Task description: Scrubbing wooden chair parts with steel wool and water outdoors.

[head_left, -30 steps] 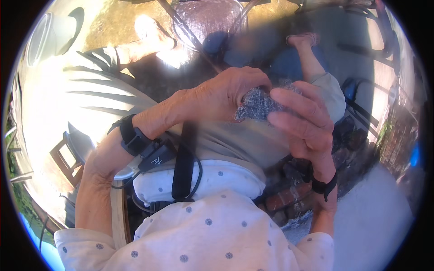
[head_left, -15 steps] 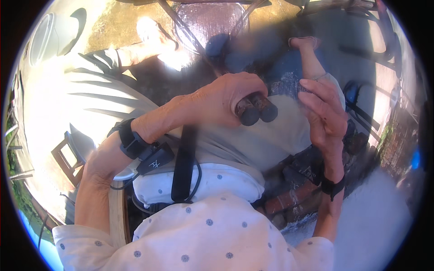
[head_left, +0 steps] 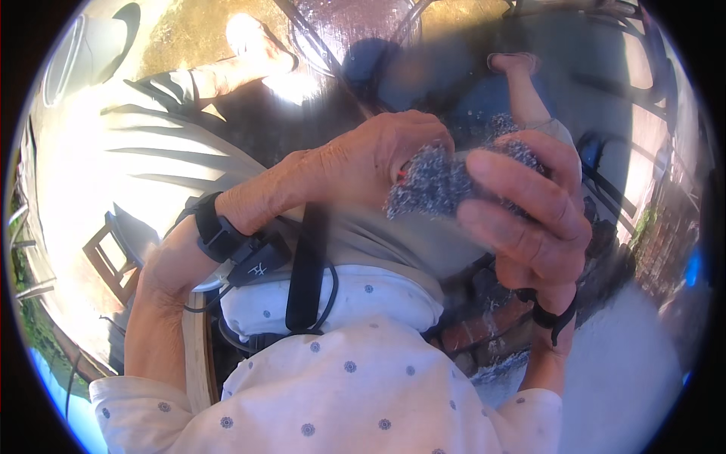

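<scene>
My left hand [head_left: 393,155] is closed in a fist, palm side toward my right hand. The two dark, round-ended rods it gripped a moment ago are now hidden behind a grey, bristly tuft [head_left: 432,181], which looks like coarse fibre or a scouring pad. A small red spot shows at the tuft's left edge. My right hand [head_left: 541,204] is curled around more of this grey material, its fingers bent toward the left fist. The tuft lies against the open end of the left fist, above my lap. Whether it is one piece or two, I cannot tell.
My beige trouser legs [head_left: 181,151] spread to both sides. A black strap [head_left: 308,272] hangs down my front. A pale tub [head_left: 87,60] stands at the far left, with a wooden frame [head_left: 111,257] nearer. Reddish bricks [head_left: 480,329] lie beside my right forearm, near whitish haze.
The right hand has moved left and turned, bringing the grey bristly tuft against the left fist. That tuft now covers the rod ends. The left hand has stayed nearly in place.
</scene>
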`<state>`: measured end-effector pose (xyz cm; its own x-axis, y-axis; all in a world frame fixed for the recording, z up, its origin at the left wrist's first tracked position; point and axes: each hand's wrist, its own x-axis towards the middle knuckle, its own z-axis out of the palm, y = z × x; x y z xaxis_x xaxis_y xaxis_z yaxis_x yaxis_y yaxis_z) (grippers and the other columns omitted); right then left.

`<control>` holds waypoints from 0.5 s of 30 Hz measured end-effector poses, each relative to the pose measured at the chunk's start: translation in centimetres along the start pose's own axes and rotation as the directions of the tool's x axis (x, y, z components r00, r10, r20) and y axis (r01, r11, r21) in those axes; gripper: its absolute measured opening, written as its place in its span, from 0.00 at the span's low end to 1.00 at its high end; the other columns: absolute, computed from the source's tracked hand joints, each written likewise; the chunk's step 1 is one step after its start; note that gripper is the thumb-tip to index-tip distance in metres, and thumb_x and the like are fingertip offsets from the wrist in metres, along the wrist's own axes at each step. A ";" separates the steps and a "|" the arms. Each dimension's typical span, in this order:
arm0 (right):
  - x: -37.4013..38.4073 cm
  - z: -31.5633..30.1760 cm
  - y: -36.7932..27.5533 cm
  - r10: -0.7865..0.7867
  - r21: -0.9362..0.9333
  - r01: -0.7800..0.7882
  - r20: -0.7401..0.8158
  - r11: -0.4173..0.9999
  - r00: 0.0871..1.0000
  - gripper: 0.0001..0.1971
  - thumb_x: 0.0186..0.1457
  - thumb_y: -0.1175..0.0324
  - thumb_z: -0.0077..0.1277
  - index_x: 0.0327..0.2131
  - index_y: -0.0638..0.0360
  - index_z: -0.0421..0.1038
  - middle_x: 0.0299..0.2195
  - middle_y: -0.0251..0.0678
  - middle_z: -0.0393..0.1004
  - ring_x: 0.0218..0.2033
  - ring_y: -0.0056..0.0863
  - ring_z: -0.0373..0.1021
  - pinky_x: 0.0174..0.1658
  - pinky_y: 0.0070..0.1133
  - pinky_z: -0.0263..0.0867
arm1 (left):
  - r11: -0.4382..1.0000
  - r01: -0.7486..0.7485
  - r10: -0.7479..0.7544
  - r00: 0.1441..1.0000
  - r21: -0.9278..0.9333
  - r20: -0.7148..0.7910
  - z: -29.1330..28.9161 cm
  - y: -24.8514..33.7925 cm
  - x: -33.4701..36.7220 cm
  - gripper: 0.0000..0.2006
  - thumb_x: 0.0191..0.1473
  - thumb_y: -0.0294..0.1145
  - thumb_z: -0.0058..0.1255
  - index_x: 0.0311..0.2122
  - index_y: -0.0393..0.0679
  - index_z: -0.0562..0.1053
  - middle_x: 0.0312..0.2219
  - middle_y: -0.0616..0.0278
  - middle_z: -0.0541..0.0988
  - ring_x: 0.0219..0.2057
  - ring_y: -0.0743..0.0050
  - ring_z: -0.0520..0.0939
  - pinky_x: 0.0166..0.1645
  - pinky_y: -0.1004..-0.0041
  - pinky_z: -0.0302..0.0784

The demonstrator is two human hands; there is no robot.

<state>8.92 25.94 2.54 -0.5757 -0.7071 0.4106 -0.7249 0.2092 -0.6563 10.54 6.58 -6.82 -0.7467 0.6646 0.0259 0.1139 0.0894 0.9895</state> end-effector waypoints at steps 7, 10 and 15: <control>-1.6 0.6 3.1 0.442 0.350 -0.413 -0.005 0.841 0.897 0.13 0.40 0.77 0.54 0.35 0.62 0.74 0.39 0.43 0.72 0.40 0.35 0.67 0.43 0.27 0.64 | 0.991 0.088 -0.077 0.990 0.096 -0.118 0.5 1.4 -0.8 0.22 0.37 0.29 0.56 0.42 0.40 0.68 0.38 0.56 0.71 0.39 0.58 0.73 0.48 0.66 0.67; -3.3 1.3 6.5 0.516 0.537 -0.477 0.088 0.696 0.852 0.13 0.44 0.78 0.52 0.38 0.63 0.72 0.39 0.46 0.71 0.42 0.34 0.67 0.45 0.25 0.63 | 0.845 -0.216 0.400 0.862 0.488 -0.311 1.7 3.3 -0.8 0.17 0.38 0.30 0.55 0.37 0.41 0.70 0.37 0.58 0.71 0.35 0.60 0.74 0.48 0.61 0.68; -1.5 5.3 9.2 0.382 0.535 -0.575 0.434 0.619 0.816 0.13 0.41 0.82 0.52 0.35 0.58 0.75 0.39 0.37 0.73 0.41 0.31 0.68 0.44 0.25 0.64 | 0.512 -0.369 0.519 0.852 0.776 0.063 1.8 5.5 0.1 0.08 0.41 0.30 0.49 0.30 0.40 0.71 0.31 0.59 0.71 0.33 0.65 0.74 0.48 0.61 0.69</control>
<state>5.13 25.34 -7.51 -0.5823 -0.7904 -0.1904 0.0843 0.1742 -0.9811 12.26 8.46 -1.68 -0.5360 0.6598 0.5267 0.8423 0.3760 0.3861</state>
